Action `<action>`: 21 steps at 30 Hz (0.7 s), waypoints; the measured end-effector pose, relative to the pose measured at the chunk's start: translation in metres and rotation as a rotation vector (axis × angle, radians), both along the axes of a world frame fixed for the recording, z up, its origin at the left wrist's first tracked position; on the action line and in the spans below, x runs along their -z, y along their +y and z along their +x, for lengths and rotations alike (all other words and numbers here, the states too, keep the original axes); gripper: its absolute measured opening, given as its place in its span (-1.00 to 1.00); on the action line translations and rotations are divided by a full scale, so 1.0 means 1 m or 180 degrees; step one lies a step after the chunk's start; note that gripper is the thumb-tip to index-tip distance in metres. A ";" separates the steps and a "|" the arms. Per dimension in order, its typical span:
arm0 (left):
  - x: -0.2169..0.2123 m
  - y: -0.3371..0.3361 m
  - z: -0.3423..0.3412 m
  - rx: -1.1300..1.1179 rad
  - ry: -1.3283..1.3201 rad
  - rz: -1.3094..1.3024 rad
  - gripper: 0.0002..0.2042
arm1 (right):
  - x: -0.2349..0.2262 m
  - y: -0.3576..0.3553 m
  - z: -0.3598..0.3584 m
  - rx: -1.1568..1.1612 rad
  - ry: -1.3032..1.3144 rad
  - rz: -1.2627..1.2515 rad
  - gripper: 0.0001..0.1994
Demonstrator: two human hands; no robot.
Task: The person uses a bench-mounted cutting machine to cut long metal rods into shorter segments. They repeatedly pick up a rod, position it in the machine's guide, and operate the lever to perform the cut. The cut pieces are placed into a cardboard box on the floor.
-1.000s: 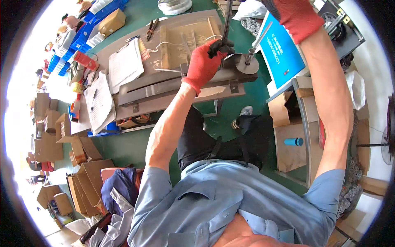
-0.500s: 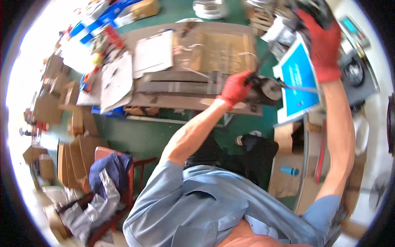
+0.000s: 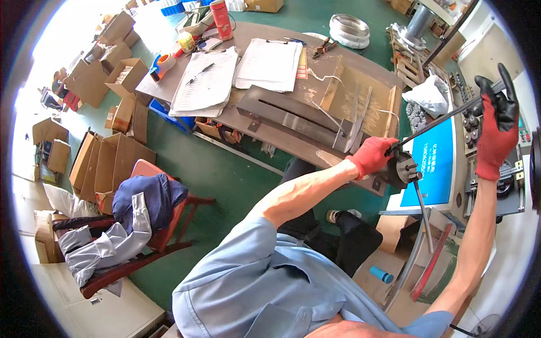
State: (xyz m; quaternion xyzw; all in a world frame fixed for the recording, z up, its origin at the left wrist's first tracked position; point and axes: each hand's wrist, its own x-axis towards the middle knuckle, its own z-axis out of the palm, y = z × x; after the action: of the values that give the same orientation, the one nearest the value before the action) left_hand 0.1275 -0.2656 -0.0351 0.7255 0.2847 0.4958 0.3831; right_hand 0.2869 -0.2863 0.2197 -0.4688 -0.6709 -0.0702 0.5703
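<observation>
My left hand (image 3: 373, 156), in a red glove with dark fingertips, is closed around the lower end of a long dark metal rod (image 3: 442, 119). Just beside it, a round metal hub (image 3: 404, 168) stands at the table's right corner, and a thinner bar (image 3: 424, 217) slants down from it. The rod rises rightward to my right hand (image 3: 497, 127), gloved in red with a black palm. There its upper end lies between the thumb and the stretched fingers, which are spread and not wrapped round it.
A brown table (image 3: 265, 127) bears paper sheets (image 3: 269, 65), a slotted dark metal block (image 3: 287, 115), thin metal strips (image 3: 360, 110) and pliers (image 3: 322, 48). Right of it stands a machine with a blue panel (image 3: 431, 163). A red chair (image 3: 163, 236) holding clothes is at left, near cardboard boxes (image 3: 121, 163).
The view has turned, so the table sits lower and further right. My right hand has come down and its fingers are now stretched apart. My left hand stays closed beside the hub.
</observation>
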 end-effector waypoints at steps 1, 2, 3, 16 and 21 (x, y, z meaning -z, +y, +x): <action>-0.001 -0.001 0.001 -0.0048 0.0012 0.0040 -0.72 | -0.002 -0.002 -0.005 -0.0064 -0.0035 0.0067 -0.67; -0.002 -0.002 0.001 -0.0095 0.0024 0.0079 -0.72 | -0.003 -0.004 -0.004 0.0011 -0.0117 0.0041 -0.67; -0.003 -0.003 0.002 -0.0141 0.0036 0.0117 -0.72 | 0.000 -0.003 0.001 0.0102 -0.0151 0.0009 -0.68; 0.011 0.001 0.010 -0.0082 0.0017 0.0082 -0.72 | 0.003 -0.019 0.009 0.0486 -0.0405 0.0020 -0.63; -0.004 -0.012 0.016 0.0268 0.0035 -0.0043 -0.72 | -0.016 -0.030 0.017 0.0547 -0.0630 0.0166 -0.63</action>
State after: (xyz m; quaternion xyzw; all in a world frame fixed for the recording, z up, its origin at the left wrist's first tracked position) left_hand 0.1438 -0.2777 -0.0307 0.7369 0.2593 0.4734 0.4069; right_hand 0.3037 -0.3162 0.2356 -0.5003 -0.6792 -0.1821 0.5051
